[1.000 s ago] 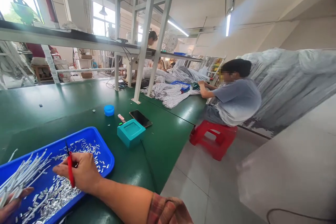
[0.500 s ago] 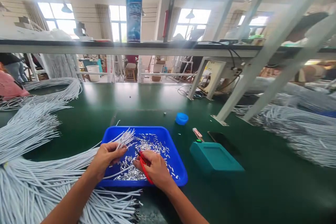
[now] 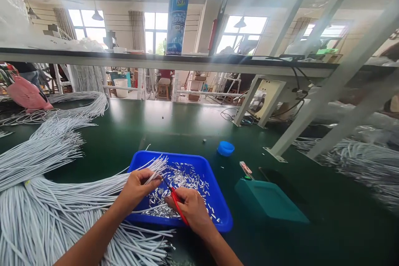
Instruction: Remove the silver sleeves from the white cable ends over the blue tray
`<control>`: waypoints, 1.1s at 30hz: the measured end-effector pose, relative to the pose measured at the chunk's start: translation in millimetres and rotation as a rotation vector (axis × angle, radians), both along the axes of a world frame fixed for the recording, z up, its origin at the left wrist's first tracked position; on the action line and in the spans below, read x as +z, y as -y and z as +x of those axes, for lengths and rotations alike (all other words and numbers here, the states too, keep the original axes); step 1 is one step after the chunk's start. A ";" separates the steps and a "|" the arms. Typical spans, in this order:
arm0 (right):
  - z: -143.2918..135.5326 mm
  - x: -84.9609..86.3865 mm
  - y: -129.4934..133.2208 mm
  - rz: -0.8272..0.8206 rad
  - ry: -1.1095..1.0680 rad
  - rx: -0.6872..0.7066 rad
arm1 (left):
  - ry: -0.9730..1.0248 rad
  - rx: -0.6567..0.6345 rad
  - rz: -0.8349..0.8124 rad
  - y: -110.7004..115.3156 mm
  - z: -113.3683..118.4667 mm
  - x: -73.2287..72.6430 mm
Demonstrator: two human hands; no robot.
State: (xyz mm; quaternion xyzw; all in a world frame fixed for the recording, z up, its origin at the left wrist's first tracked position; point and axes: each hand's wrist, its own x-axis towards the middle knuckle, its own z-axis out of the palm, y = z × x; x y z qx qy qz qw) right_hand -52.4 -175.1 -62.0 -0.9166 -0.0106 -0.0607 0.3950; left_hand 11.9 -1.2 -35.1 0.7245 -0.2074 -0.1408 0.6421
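Note:
My left hand [image 3: 141, 183] is closed around the end of a bundle of white wires [image 3: 115, 185], whose tips fan out past the fingers over the blue tray [image 3: 222, 212]. Just right of it, my right hand [image 3: 193, 208] grips a slim red-handled tool [image 3: 179, 207]. The tool's thin dark tip points at the wire ends beside my left fingertips; its exact kind is unclear. Many small silvery metal pieces [image 3: 179, 181] lie scattered in the tray under both hands. One single wire stretches below my left hand toward my right fingers.
More white wire bundles [image 3: 37, 216] cover the left of the green table [image 3: 187, 120]. A blue cap [image 3: 225, 148], a teal box [image 3: 274, 201] and a dark flat object stand to the right. Metal legs [image 3: 293, 129] carry a shelf with a blue spray can [image 3: 177, 20].
The whole view has swung left, so the scene sits further right in the picture. Both hands keep their grips over the tray, and the tool tip stays by the wire ends.

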 end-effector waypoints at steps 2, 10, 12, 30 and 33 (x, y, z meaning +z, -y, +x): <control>-0.3 -2.1 -0.7 -0.005 0.005 -0.002 | 0.085 0.008 0.036 0.7 -0.5 -0.2; 1.2 -10.4 -3.6 -0.075 0.049 -0.030 | 0.132 0.034 0.043 2.4 -0.1 -5.8; 2.0 -10.6 -4.4 -0.069 0.059 -0.002 | -0.053 -0.077 -0.043 1.3 0.2 -5.2; 1.2 1.2 -21.9 0.497 0.235 -0.125 | -0.053 0.021 0.132 3.8 0.1 -19.2; 3.2 2.1 -19.6 0.749 0.070 -0.072 | -0.019 -0.078 0.039 1.9 0.2 -11.9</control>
